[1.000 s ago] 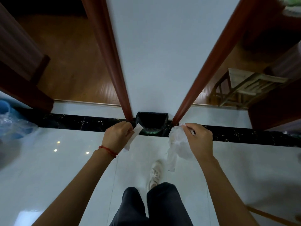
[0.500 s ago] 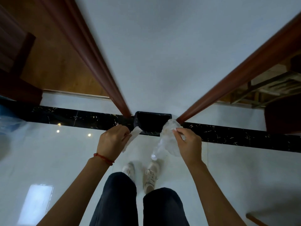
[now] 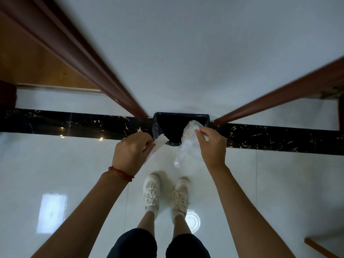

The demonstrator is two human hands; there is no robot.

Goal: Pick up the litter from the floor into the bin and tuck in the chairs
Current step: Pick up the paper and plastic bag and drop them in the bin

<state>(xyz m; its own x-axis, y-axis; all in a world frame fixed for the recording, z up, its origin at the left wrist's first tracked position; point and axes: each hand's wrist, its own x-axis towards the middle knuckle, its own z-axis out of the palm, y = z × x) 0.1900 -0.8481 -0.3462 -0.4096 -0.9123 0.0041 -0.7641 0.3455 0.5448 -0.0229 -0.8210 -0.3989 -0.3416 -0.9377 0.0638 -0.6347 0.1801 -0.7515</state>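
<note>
While the black-lined bin (image 3: 178, 127) stands against the white wall (image 3: 204, 53) between two red-brown door frames (image 3: 83, 58), the left hand (image 3: 130, 151) pinches white paper (image 3: 157, 145) at its near rim, the right hand (image 3: 211, 146) pinches a clear plastic bag (image 3: 188, 144) overhanging its opening; white shoes (image 3: 151, 192) stand nearer on the glossy floor (image 3: 55, 174)

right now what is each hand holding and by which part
Left hand grips a white paper scrap by its near end; right hand pinches a crumpled clear plastic bag at its top.
</note>
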